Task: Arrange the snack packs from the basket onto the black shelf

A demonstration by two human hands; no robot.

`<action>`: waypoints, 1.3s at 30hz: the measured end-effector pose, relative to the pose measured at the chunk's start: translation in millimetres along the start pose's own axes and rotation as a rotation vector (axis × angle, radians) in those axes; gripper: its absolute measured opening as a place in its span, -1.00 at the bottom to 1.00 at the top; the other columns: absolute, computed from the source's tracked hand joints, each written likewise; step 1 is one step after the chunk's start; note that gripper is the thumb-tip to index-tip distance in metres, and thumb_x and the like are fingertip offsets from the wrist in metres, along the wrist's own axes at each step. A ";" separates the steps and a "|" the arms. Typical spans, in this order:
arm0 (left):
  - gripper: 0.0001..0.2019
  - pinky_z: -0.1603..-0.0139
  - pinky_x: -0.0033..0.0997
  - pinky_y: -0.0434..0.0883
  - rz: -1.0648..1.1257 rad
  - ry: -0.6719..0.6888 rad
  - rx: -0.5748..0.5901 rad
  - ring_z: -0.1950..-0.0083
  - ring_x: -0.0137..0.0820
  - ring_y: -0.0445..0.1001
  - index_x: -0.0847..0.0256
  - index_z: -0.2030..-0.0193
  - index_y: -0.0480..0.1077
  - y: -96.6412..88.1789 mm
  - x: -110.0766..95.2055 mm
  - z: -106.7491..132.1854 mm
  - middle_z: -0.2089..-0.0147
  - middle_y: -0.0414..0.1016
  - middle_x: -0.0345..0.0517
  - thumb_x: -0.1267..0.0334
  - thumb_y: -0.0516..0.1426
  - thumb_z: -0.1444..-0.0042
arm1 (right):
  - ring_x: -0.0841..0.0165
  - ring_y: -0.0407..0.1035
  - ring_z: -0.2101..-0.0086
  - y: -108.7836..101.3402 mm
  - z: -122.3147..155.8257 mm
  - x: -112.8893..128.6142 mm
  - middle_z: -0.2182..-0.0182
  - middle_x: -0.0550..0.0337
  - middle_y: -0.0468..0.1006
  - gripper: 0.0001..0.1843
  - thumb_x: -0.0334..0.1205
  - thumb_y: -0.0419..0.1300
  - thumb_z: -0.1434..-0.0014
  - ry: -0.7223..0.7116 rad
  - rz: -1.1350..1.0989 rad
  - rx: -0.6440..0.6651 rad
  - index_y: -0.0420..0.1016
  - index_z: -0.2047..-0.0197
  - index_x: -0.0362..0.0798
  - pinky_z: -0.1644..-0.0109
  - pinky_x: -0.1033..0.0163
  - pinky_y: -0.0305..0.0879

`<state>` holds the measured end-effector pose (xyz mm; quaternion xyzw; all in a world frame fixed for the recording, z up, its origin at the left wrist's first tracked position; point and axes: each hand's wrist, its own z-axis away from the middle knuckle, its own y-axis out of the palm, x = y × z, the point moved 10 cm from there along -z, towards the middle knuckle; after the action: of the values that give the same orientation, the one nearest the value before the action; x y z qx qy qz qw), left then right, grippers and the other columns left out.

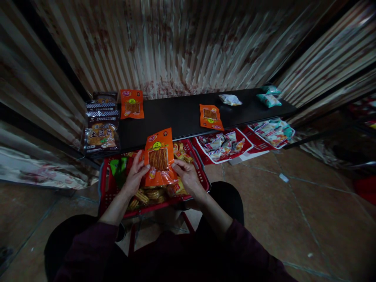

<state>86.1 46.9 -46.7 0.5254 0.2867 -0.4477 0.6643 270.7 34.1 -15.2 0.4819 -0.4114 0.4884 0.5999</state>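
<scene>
An orange snack packet (158,158) with a window onto brown strips is held upright over the red basket. My left hand (136,172) grips its left edge, and my right hand (186,174) pinches the lower right edge. Below it, the red shopping basket (205,181) holds several yellowish snack packs (154,194) and a green packet (119,168). A matching orange packet (132,104) lies at the left of the black shelf (173,113); another orange packet (210,116) lies near the shelf's front edge.
Dark potato-chip bags (101,133) stand at the shelf's left end. A white packet (230,100) and teal packets (269,100) lie toward the right. Under the front edge are two more red baskets, with white-blue packets (217,145) and teal-white packets (274,131). A pleated curtain (176,47) hangs behind.
</scene>
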 end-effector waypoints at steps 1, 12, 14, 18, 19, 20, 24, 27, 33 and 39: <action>-0.16 -0.15 -0.25 0.30 -0.005 -0.005 0.031 -0.15 -0.24 0.39 0.01 -0.35 0.01 4.5 1.5 1.4 -0.15 0.41 -0.03 0.23 0.29 0.07 | 0.37 0.38 0.42 2.8 2.0 3.1 0.43 0.26 0.55 -0.74 -0.02 0.31 0.05 -0.016 0.018 0.010 0.56 0.35 -0.02 0.29 0.27 0.31; -0.42 -0.36 -0.22 0.02 0.096 -0.049 0.216 -0.40 -0.23 0.02 0.08 -0.24 0.25 24.7 12.5 9.1 -0.32 0.22 -0.08 0.06 0.19 -0.07 | 0.38 0.37 0.40 48.8 20.2 33.3 0.44 0.19 0.53 -0.75 -0.14 0.09 -0.16 -0.320 0.459 0.084 0.56 0.31 -0.05 0.27 0.30 0.31; -0.43 -0.34 -0.19 0.07 0.153 -0.081 0.219 -0.36 -0.21 0.09 0.09 -0.21 0.27 23.2 15.8 9.9 -0.27 0.30 -0.06 0.03 0.19 -0.06 | 0.40 0.36 0.43 60.8 25.5 37.2 0.46 0.18 0.51 -0.76 -0.21 0.07 -0.17 -0.402 0.584 0.083 0.56 0.32 -0.05 0.30 0.31 0.28; -0.46 -0.29 -0.18 0.17 0.217 -0.142 0.207 -0.27 -0.18 0.25 0.14 -0.10 0.36 22.1 19.5 12.7 -0.12 0.45 -0.04 0.00 0.25 0.02 | 0.42 0.37 0.43 81.5 32.7 34.3 0.40 0.17 0.53 -0.77 -0.30 0.04 -0.18 -0.490 0.794 0.105 0.54 0.30 -0.03 0.29 0.34 0.26; -0.49 -0.27 -0.19 0.20 0.219 -0.145 0.205 -0.25 -0.17 0.29 0.16 -0.05 0.39 22.7 18.7 13.3 -0.09 0.48 -0.03 0.03 0.27 0.04 | 0.42 0.37 0.42 85.4 33.1 31.0 0.39 0.17 0.53 -0.77 -0.31 0.04 -0.18 -0.491 0.847 0.113 0.54 0.29 -0.03 0.28 0.34 0.26; -0.52 -0.25 -0.19 0.22 0.217 -0.147 0.198 -0.22 -0.16 0.32 0.19 0.00 0.42 23.1 17.9 13.8 -0.05 0.50 -0.03 0.06 0.29 0.07 | 0.41 0.37 0.41 88.5 32.9 27.5 0.39 0.17 0.53 -0.77 -0.31 0.03 -0.19 -0.487 0.902 0.120 0.53 0.29 -0.03 0.27 0.34 0.25; -0.66 -0.16 -0.24 0.31 0.198 -0.160 0.099 -0.10 -0.15 0.42 0.26 0.22 0.48 18.2 18.0 12.6 0.10 0.57 -0.02 0.17 0.34 0.15 | 0.38 0.37 0.38 97.0 31.5 18.6 0.37 0.15 0.52 -0.78 -0.30 0.04 -0.20 -0.477 1.060 0.130 0.53 0.28 -0.02 0.28 0.32 0.24; -0.72 -0.13 -0.28 0.33 0.204 -0.156 0.028 -0.07 -0.18 0.45 0.27 0.28 0.49 11.9 20.1 9.8 0.17 0.58 -0.04 0.18 0.32 0.15 | 0.36 0.37 0.38 99.6 30.2 17.6 0.36 0.14 0.52 -0.77 -0.28 0.03 -0.21 -0.457 1.112 0.126 0.53 0.26 -0.02 0.29 0.30 0.24; -0.70 -0.16 -0.37 0.30 0.261 -0.203 -0.152 -0.09 -0.27 0.44 0.30 0.23 0.50 -7.0 32.3 6.4 0.16 0.58 -0.05 0.18 0.29 0.11 | 0.32 0.40 0.29 102.3 30.0 15.9 0.27 0.11 0.53 -0.74 -0.21 0.04 -0.24 -0.444 1.091 0.141 0.52 0.11 0.01 0.20 0.26 0.29; -0.71 -0.06 -0.28 0.41 0.366 -0.292 -0.108 0.00 -0.22 0.50 0.29 0.17 0.49 5.0 32.2 7.6 0.17 0.59 -0.03 0.14 0.16 -0.04 | 0.28 0.40 0.18 100.8 30.2 10.8 0.18 0.06 0.52 -0.67 -0.16 0.02 -0.26 -0.425 1.060 0.187 0.46 -0.02 -0.01 0.08 0.20 0.32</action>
<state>103.8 30.4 -69.7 0.4619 0.1110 -0.3750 0.7961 173.0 12.4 18.9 0.3486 -0.6631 0.6491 0.1324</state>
